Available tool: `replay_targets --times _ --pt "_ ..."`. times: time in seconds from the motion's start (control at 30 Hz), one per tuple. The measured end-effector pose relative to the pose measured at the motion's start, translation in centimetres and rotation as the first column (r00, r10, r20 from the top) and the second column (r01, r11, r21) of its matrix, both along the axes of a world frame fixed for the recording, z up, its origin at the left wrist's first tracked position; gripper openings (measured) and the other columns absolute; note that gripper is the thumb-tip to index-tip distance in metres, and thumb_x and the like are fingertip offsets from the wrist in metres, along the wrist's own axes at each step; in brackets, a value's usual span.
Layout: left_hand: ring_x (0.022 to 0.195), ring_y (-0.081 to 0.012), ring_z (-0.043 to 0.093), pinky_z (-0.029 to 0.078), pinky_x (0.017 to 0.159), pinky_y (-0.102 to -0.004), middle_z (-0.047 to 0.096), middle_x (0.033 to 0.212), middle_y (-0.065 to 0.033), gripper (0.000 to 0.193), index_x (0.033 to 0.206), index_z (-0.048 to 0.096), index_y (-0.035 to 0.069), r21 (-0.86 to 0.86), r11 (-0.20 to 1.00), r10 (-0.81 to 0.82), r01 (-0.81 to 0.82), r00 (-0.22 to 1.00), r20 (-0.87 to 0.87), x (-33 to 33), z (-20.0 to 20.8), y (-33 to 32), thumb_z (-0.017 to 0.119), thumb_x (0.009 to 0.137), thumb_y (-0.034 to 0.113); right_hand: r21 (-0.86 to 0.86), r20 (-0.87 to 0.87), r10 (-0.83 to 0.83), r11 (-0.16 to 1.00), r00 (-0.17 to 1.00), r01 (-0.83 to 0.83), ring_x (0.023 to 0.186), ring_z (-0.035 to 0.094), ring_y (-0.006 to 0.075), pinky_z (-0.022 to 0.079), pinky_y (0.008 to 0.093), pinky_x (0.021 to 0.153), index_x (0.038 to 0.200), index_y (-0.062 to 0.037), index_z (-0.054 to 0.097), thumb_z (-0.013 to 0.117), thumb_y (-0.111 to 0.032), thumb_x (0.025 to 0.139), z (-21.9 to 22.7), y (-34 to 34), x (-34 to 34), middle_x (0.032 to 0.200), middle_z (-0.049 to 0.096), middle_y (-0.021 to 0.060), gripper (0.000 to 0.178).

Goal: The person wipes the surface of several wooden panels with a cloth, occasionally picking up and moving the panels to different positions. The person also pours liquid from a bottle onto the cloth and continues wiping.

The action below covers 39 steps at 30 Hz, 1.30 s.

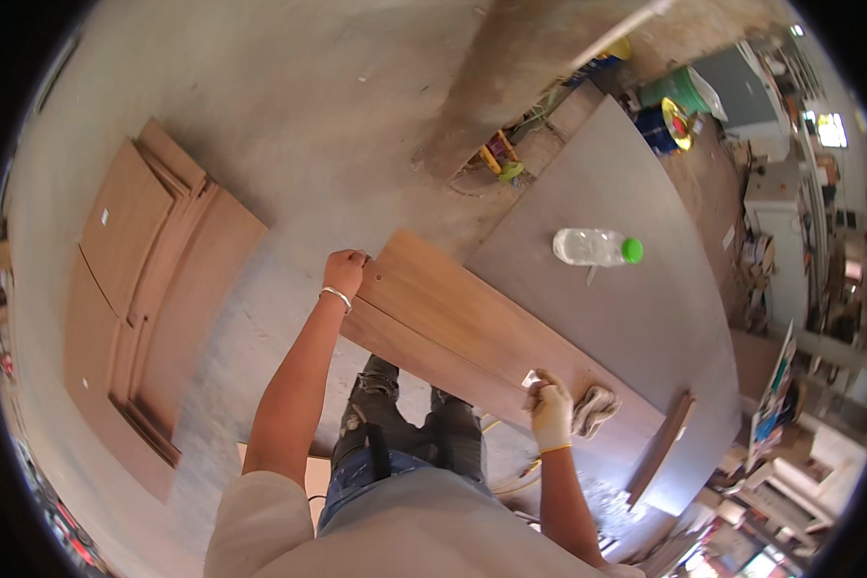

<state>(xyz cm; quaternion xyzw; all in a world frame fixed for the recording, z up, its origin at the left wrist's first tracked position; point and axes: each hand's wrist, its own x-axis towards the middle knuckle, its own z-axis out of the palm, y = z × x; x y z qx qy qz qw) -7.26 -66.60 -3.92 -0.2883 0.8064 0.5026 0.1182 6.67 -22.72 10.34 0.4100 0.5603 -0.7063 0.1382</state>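
Note:
Two long brown wooden boards, or one with a lengthwise seam, lie in front of me; the upper wooden board (453, 294) rests partly on a grey tabletop. My left hand (345, 274), bare with a silver bangle at the wrist, is closed at the board's left end. Its fingertips are partly hidden. My right hand (552, 414) wears a whitish glove and is held low over the board, fingers closed at a small white label (530, 379). Beside that hand lies a crumpled grey-beige cloth or glove (595, 411).
A clear bottle with a green cap (597, 248) lies on the grey table (636, 183). A narrow wooden strip (662, 448) sits near its right end. Several brown panels (135, 231) are stacked on the floor at left. Dark blue tins (661, 127) stand beyond the table.

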Motion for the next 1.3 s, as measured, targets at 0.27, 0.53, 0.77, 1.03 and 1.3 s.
replay_targets --times 0.27,0.53,0.77,1.03,1.3 --pt "0.085 -0.0206 0.069 0.054 0.085 -0.0331 0.078 0.095 -0.0102 0.025 0.116 0.078 0.005 -0.021 0.956 -0.292 0.292 0.948 -0.128 -5.2 1.3 0.4 0.067 0.099 0.021 -0.158 -0.035 -0.348 0.928 0.937 0.339 0.076 0.052 0.0149 0.044 0.0325 0.061 0.127 0.0015 0.060 0.047 0.001 0.093 0.6 10.6 5.2 0.091 0.056 0.0039 0.036" --pt "0.090 -0.0156 0.070 0.056 0.085 -0.0344 0.080 0.103 -0.0094 0.025 0.111 0.080 0.003 -0.157 0.969 -0.194 0.190 0.981 -0.006 -9.1 -2.2 -0.1 0.074 0.096 0.021 -0.135 0.122 -0.515 0.838 0.848 0.528 0.079 0.059 0.0207 0.055 0.0379 0.069 0.123 -0.0064 0.061 0.054 -0.015 0.106 -2.6 19.0 8.7 0.095 0.063 0.0074 0.021" --pt "0.108 -0.0318 0.070 0.054 0.099 -0.0429 0.077 0.117 -0.0128 0.030 0.127 0.075 0.011 -0.541 0.837 0.042 -0.082 0.995 -0.087 -5.4 2.8 8.0 0.061 0.101 0.018 -0.448 -0.170 -0.590 0.759 0.789 0.471 0.093 0.066 0.0294 0.056 0.0428 0.077 0.117 -0.0016 0.065 0.053 -0.011 0.103 -5.4 31.3 -0.3 0.093 0.061 0.0105 0.021" --pt "0.129 -0.0400 0.052 0.040 0.112 -0.0548 0.066 0.128 -0.0153 0.031 0.122 0.067 0.009 -0.788 0.611 -0.282 0.071 0.950 -0.134 8.8 5.1 15.4 0.070 0.091 0.014 0.968 0.050 0.196 0.232 0.979 -0.096 0.107 0.065 0.0420 0.052 0.0511 0.093 0.120 -0.0025 0.066 0.067 -0.024 0.089 -3.0 26.7 2.2 0.108 0.068 0.0205 0.038" --pt "0.102 -0.0375 0.064 0.049 0.100 -0.0505 0.071 0.101 -0.0159 0.014 0.105 0.072 0.002 -0.621 0.697 -0.516 0.359 0.852 -0.087 8.7 4.5 21.9 0.068 0.095 0.010 0.842 0.491 0.364 0.035 0.792 -0.538 0.124 0.058 0.0345 0.044 0.0492 0.100 0.119 -0.0096 0.067 0.067 -0.040 0.089 -2.1 18.6 9.1 0.122 0.067 0.0127 0.043"
